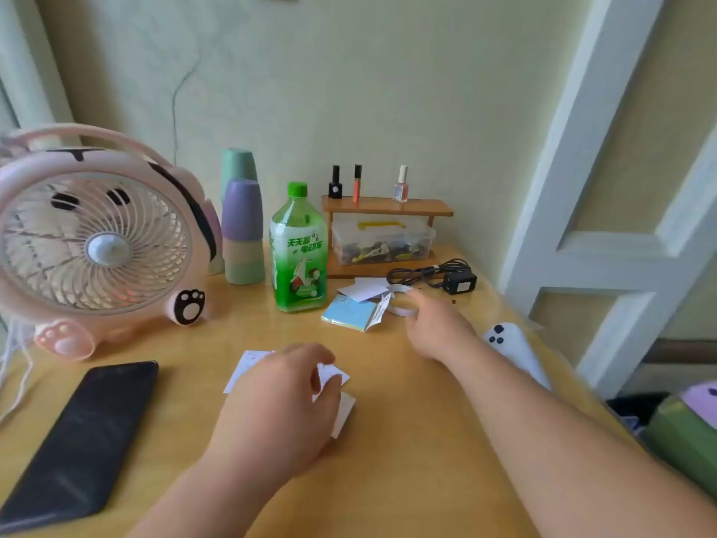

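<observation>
Smooth wooden table (pixel 388 460), thin white paper (pixel 248 367) beneath curled left hand (pixel 276 399)

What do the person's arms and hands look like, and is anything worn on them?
Both forearms are bare as far as the picture shows; no sleeve is visible. The left hand and the right hand have no glove, ring, watch or bracelet in view. The fingers are too blurred to judge the nails.

I am holding the paper sheets (pixel 248 366) in my left hand (pixel 279 398) on the table (pixel 388 460), the phone (pixel 85 432) lying to their left. My right hand (pixel 434 328) is lying at the tape roll (pixel 399 310), right of the note pad (pixel 345 314); the bottle (pixel 298 254) is standing left of it, the shelf (pixel 388 207) behind.
</observation>
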Available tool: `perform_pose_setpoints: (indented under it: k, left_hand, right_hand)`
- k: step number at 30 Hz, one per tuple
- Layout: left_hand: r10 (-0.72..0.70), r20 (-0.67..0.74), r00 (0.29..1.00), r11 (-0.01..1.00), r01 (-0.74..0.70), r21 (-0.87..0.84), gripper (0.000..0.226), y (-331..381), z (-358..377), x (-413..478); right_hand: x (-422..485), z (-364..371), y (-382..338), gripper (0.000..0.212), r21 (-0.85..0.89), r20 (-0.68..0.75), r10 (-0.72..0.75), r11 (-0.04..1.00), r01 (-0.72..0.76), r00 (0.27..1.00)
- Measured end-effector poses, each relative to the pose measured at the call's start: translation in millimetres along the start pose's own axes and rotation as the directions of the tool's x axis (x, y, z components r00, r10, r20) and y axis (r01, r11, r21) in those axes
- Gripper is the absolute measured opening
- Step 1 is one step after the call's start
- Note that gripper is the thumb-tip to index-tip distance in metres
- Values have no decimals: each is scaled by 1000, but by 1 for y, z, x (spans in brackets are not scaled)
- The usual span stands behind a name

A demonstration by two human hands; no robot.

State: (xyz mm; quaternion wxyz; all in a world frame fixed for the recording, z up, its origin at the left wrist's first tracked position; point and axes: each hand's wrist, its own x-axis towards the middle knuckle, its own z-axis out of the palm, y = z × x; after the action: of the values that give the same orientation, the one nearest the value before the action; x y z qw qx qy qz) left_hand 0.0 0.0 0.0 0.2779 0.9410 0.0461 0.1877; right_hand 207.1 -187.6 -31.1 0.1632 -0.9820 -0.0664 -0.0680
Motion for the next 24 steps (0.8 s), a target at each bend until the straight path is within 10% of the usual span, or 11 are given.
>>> perform_pose_setpoints:
  k: [8, 14, 20, 24]
  left_hand:
    - [124, 120, 985, 991, -128, 26, 25, 6, 4, -26]
    - [177, 221, 959, 984, -179, -11, 33, 18, 7, -40]
    - [-24, 72, 997, 900, 53, -432, 25, 20, -18, -35]
    - [-115, -138, 984, 835, 21, -549, 35, -3, -34, -22]
  right_hand:
    - [33, 15, -9, 28, -162, 56, 104, 982, -94, 993]
    - [-18, -38, -5, 20, 213, -180, 95, 975, -56, 979]
    - [-107, -73, -39, 21, 895, 7, -44, 446, 14, 999]
    - [-146, -62, -58, 34, 921, 139, -279, 388, -21, 950]
